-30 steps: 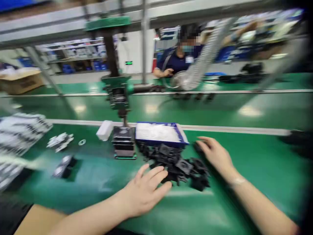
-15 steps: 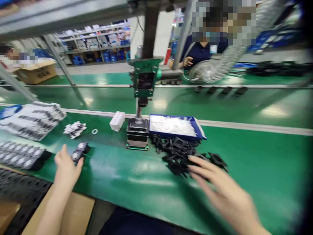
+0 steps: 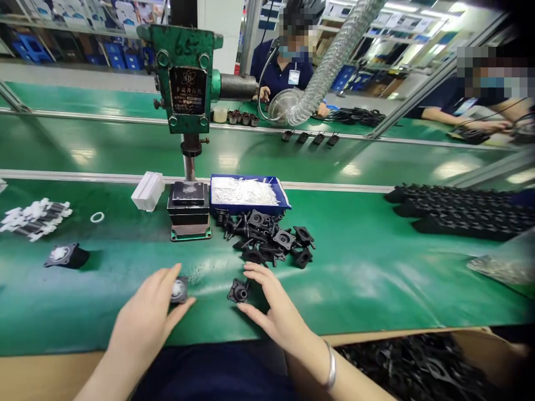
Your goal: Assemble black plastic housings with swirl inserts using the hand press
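Directions run from the gap between the two hands. A glossy green workbench (image 3: 376, 273) spreads all round. Above it, at twelve o'clock and a little left, stands a green and black metal hand press (image 3: 188, 106), its column behind a square black base. Farther off, towards one o'clock, a person in a navy shirt (image 3: 267, 61) sits across the line. Long rows of black moulded parts (image 3: 463, 211) lie between two and three.

The bare left hand (image 3: 146, 306) is at nine, the bare right hand (image 3: 282, 312) at three. At two lies a loose heap of black plastic flanged parts (image 3: 267, 239), just before a shallow blue tray of thin white pieces (image 3: 246, 209) at one. A small cluster of white and black pieces (image 3: 37, 217) lies towards ten, a white rectangular block (image 3: 147, 191) at eleven, and a lone black part with a white disc (image 3: 69, 255) at nine, well beyond the left hand.

Thumb and fingers of the left hand grasp a dark square-topped part with a white round centre (image 3: 178, 291); those of the right hand grasp a black plastic part with a round nozzle (image 3: 238, 292). Smallest is a flat white ring (image 3: 96, 221), at ten.
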A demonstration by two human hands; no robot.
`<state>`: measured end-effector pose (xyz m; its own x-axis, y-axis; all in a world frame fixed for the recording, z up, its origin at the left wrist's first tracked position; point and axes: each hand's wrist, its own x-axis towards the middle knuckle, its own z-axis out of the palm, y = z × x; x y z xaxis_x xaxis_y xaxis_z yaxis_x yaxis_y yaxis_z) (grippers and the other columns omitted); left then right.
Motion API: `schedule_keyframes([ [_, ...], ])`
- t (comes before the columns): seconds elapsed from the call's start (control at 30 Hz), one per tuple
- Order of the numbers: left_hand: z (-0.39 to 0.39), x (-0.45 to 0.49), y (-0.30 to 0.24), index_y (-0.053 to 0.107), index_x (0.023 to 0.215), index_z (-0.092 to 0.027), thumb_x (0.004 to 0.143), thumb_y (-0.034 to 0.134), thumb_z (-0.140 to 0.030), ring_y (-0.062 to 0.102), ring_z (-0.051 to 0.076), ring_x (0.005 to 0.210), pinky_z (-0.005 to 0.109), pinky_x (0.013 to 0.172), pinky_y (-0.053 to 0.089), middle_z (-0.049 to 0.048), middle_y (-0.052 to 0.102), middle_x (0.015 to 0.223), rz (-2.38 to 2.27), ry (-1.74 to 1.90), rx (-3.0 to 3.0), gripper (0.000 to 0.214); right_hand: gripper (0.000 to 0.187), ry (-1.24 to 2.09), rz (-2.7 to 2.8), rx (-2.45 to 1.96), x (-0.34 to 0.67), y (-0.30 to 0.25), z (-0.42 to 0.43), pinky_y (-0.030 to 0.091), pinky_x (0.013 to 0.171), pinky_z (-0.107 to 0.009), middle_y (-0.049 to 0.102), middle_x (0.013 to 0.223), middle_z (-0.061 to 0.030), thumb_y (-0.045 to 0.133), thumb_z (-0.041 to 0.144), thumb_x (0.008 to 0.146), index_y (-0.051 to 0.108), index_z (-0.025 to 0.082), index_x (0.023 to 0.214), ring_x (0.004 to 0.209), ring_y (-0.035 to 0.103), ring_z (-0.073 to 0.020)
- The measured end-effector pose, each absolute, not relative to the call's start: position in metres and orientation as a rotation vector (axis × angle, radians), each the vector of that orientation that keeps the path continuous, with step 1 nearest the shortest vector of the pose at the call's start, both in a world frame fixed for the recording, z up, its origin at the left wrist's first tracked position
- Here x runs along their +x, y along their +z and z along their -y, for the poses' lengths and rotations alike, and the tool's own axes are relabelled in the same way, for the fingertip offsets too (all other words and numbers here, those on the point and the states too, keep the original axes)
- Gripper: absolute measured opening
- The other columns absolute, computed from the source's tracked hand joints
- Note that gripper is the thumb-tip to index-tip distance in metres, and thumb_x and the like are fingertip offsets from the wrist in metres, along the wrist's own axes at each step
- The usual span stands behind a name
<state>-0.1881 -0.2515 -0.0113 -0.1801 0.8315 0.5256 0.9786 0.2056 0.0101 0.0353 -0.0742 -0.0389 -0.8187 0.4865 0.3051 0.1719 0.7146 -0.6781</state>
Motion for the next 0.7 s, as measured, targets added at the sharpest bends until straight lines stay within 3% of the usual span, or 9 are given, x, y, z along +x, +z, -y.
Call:
schedule_keyframes([
  [0.2, 0.207, -0.163, -0.017, 0.054, 0.115, -0.014, 0.098, 0.042, -0.057, 0.069, 0.021, 0.085, 0.029, 0.068, 0.058, 0.0097, 0.064, 0.101, 2.111, -0.806, -2.101, 0.048, 0.012, 0.84, 2.299, -0.665, 0.023, -0.056, 0.089, 0.054, 0.097, -0.045, 0.059, 0.119, -0.011, 0.065, 0.026, 0.093, 0.057, 0.023, 0.102, 0.116, 0.059, -0.0263],
  [0.3, 0.207, -0.163, -0.023, 0.051, 0.122, -0.018, 0.095, 0.053, -0.054, 0.067, 0.021, 0.096, 0.03, 0.079, 0.058, 0.0098, 0.062, 0.111, 2.22, -1.062, -2.229, 0.045, 0.011, 0.857, 2.309, -0.634, 0.025, -0.059, 0.086, 0.054, 0.096, -0.043, 0.06, 0.116, -0.0101, 0.065, 0.024, 0.093, 0.059, 0.023, 0.101, 0.113, 0.06, -0.0251],
  [0.43, 0.215, -0.166, -0.03, 0.047, 0.132, -0.026, 0.091, 0.067, -0.036, 0.06, 0.022, 0.118, 0.035, 0.101, 0.052, 0.0072, 0.06, 0.125, 2.329, -1.404, -2.275, 0.046, 0.012, 0.91, 2.329, -0.587, 0.025, -0.057, 0.079, 0.054, 0.096, -0.042, 0.061, 0.116, -0.0101, 0.066, 0.024, 0.092, 0.059, 0.022, 0.101, 0.112, 0.061, -0.0241],
  [0.7, 0.218, -0.161, -0.041, 0.046, 0.13, -0.035, 0.079, 0.081, -0.025, 0.064, 0.021, 0.117, 0.038, 0.103, 0.052, 0.0, 0.066, 0.125, 2.623, -1.828, -2.004, 0.063, 0.013, 1.137, 2.302, -0.43, 0.018, 0.001, 0.061, 0.052, 0.101, -0.032, 0.067, 0.11, -0.004, 0.067, 0.022, 0.092, 0.06, 0.025, 0.103, 0.118, 0.061, -0.0187],
])
